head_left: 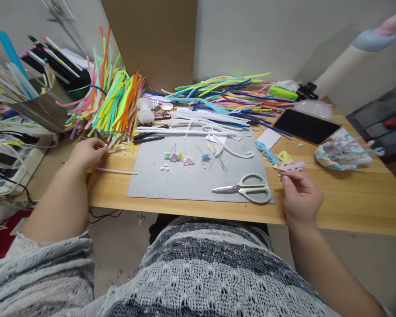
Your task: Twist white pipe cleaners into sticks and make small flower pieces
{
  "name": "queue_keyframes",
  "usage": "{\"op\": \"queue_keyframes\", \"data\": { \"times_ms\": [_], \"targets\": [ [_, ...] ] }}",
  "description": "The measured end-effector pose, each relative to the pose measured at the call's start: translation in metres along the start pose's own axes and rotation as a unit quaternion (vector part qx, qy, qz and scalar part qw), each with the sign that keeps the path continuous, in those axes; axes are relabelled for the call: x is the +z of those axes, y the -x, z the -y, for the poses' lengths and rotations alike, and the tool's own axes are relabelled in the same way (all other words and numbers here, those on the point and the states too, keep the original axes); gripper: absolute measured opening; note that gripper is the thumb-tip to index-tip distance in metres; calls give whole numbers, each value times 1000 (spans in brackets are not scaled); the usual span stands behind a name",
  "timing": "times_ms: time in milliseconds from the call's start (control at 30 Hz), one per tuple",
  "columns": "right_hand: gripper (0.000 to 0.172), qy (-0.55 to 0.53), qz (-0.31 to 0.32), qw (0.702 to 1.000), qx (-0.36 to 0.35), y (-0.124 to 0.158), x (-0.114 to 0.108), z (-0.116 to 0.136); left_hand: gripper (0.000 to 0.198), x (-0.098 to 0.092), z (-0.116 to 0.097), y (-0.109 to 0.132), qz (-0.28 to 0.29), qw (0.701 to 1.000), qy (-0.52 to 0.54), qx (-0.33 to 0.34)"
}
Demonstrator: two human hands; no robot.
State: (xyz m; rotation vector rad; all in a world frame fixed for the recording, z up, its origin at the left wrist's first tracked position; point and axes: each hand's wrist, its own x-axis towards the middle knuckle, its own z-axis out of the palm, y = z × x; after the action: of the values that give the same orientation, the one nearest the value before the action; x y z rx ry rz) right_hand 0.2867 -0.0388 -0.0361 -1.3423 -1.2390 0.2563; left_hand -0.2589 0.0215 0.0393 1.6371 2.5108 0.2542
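My left hand (88,153) is at the left of the desk with its fingers pinched together, beside small pale scraps (119,147); what it holds is too small to name. At the right, my right hand (300,193) pinches a tiny greenish piece that I cannot make out, just below pink zigzag pipe cleaner (292,166). Between them lies a grey cutting mat (152,185) with small pastel flowers (181,157), a blue flower (205,156), thin wire stems (221,162), white beads (165,167) and scissors (251,188).
Bundled coloured pipe cleaners (115,105) stand at the back left, near a pen holder (39,105). Loose pipe cleaners (224,97) lie along the back. A phone (306,125) and a fluffy pastel bundle (343,152) are at the right.
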Motion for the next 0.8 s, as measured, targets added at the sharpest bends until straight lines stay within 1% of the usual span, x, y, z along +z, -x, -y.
{"op": "queue_keyframes", "data": {
  "times_ms": [167, 200, 233, 267, 300, 333, 367, 400, 433, 467, 500, 533, 567, 600, 633, 667, 700, 733, 800],
  "targets": [
    [11, 7, 8, 1000, 9, 1, 1, -2, 24, -2, -2, 4, -25, 999, 21, -10],
    [11, 8, 9, 1000, 12, 0, 1, -3, 23, -3, -3, 5, -40, 999, 34, -12],
    [12, 8, 9, 1000, 13, 0, 1, -5, 22, -4, -4, 5, -70, 996, 56, -14],
    [12, 7, 9, 1000, 12, 0, 1, -6, 21, -5, -7, 7, -113, 990, 86, -17],
    [12, 8, 4, 1000, 8, -1, 0, -7, 19, -7, -11, 10, -165, 978, 126, -18],
    [12, 15, -4, 1000, -1, -1, -1, -7, 17, -9, -17, 15, -218, 959, 180, -18],
    [10, 30, -14, 999, -20, 0, -1, -6, 15, -10, -24, 22, -256, 935, 246, -16],
    [8, 50, -21, 997, -46, 1, -2, -2, 13, -11, -34, 31, -274, 905, 324, -15],
    [6, 66, -18, 995, -79, 3, -1, 5, 11, -11, -45, 43, -235, 875, 423, -15],
    [6, 76, -1, 991, -111, 6, 0, 15, 11, -11, -59, 57, -156, 841, 517, -17],
    [8, 68, 38, 987, -141, 9, 2, 28, 14, -9, -73, 73, -47, 803, 594, -27],
    [11, 32, 96, 983, -154, 13, 5, 43, 18, -6, -88, 89, 62, 765, 640, -25],
    [15, -10, 178, 972, -152, 17, 9, 60, 22, -3, -103, 106, 149, 737, 659, -18],
    [21, -44, 261, 954, -142, 20, 15, 77, 24, 1, -117, 122, 217, 716, 664, -7],
    [29, -64, 331, 931, -138, 23, 22, 94, 24, 6, -130, 137, 261, 698, 666, 5],
    [37, -71, 383, 909, -148, 25, 29, 108, 22, 11, -142, 149, 298, 684, 665, 18],
    [41, -70, 415, 890, -175, 26, 36, 119, 21, 16, -153, 159, 330, 673, 661, 33],
    [41, -57, 428, 877, -211, 27, 43, 126, 20, 21, -161, 167, 356, 659, 660, 47],
    [28, -16, 436, 858, -269, 27, 52, 133, 19, 29, -173, 176, 382, 640, 664, 63]
  ]
}}
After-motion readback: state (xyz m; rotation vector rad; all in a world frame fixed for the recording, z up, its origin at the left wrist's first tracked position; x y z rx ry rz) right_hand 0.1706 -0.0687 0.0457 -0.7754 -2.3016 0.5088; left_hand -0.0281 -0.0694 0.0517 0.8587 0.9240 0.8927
